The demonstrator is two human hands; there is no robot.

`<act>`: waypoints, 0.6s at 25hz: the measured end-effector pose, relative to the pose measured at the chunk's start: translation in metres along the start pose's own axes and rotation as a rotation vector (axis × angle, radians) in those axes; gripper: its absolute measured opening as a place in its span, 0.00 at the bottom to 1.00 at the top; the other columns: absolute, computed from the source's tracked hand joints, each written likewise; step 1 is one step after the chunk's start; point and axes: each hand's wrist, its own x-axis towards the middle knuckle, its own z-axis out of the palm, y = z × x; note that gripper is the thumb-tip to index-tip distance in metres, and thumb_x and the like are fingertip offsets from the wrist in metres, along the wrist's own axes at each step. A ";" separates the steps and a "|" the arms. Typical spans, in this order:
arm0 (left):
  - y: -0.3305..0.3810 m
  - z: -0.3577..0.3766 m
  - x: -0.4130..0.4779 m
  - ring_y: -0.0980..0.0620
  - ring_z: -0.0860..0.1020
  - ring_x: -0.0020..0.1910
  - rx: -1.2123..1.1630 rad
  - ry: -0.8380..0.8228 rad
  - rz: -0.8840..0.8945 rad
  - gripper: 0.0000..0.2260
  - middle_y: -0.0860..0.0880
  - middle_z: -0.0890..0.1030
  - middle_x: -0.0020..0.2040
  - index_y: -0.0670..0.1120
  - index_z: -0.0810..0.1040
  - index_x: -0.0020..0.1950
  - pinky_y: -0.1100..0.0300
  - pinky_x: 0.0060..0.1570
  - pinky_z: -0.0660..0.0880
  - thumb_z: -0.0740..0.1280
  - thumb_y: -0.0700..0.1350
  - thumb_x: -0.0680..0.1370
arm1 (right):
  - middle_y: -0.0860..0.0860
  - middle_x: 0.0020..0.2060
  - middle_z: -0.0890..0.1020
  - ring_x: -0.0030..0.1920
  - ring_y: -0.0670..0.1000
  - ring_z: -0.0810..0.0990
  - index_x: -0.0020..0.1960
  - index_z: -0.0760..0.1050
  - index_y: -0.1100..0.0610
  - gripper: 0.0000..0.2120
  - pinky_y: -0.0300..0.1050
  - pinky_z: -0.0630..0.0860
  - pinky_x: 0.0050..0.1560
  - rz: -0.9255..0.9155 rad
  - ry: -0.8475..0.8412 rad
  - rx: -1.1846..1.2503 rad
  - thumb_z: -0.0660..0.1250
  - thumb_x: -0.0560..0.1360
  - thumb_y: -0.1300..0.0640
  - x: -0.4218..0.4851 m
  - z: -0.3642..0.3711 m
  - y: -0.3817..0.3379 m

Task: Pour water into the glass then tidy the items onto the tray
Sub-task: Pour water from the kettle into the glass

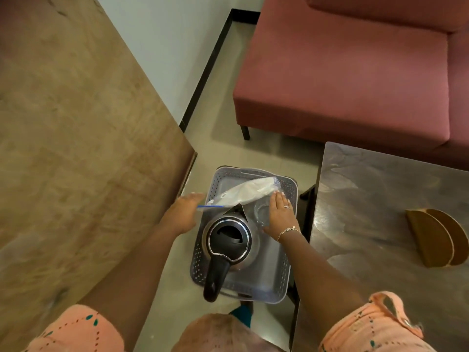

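Observation:
A grey perforated tray (284, 275) sits low between two tables. Inside it stands a steel kettle (228, 237) with a black lid, its handle pointing toward me. A clear glass (261, 213) stands just right of the kettle's spout. A clear zip bag (248, 193) with white contents lies across the tray's far end. My left hand (184, 212) hovers at the tray's left rim beside the bag's blue zip edge, fingers spread and holding nothing. My right hand (280, 214) lies flat over the glass's right side, with its fingertips at the bag.
A large wooden table (76, 123) fills the left. A dark table (380, 199) stands on the right, bearing a wooden half-round holder (441, 240). A pink sofa (355, 72) stands behind, with tiled floor (228, 123) between.

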 end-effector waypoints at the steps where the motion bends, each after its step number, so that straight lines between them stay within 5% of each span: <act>1: -0.001 0.004 0.000 0.40 0.71 0.65 -0.031 -0.009 0.035 0.24 0.39 0.74 0.65 0.41 0.71 0.66 0.51 0.65 0.66 0.65 0.30 0.70 | 0.62 0.75 0.49 0.75 0.58 0.47 0.73 0.40 0.66 0.44 0.51 0.46 0.75 0.004 0.019 -0.008 0.68 0.72 0.52 0.003 0.003 -0.001; 7: 0.011 -0.009 0.015 0.42 0.79 0.41 -0.019 0.123 0.082 0.09 0.39 0.83 0.43 0.41 0.81 0.51 0.52 0.43 0.75 0.62 0.38 0.76 | 0.61 0.71 0.60 0.72 0.59 0.58 0.73 0.49 0.64 0.36 0.51 0.62 0.71 0.006 0.101 0.008 0.65 0.74 0.54 0.012 0.011 -0.005; 15: 0.069 -0.082 0.043 0.46 0.76 0.40 0.389 0.054 0.273 0.10 0.45 0.78 0.39 0.45 0.78 0.51 0.56 0.35 0.70 0.59 0.37 0.76 | 0.57 0.69 0.63 0.69 0.57 0.63 0.72 0.53 0.62 0.41 0.50 0.66 0.68 -0.029 0.129 0.020 0.71 0.68 0.49 -0.019 0.007 0.014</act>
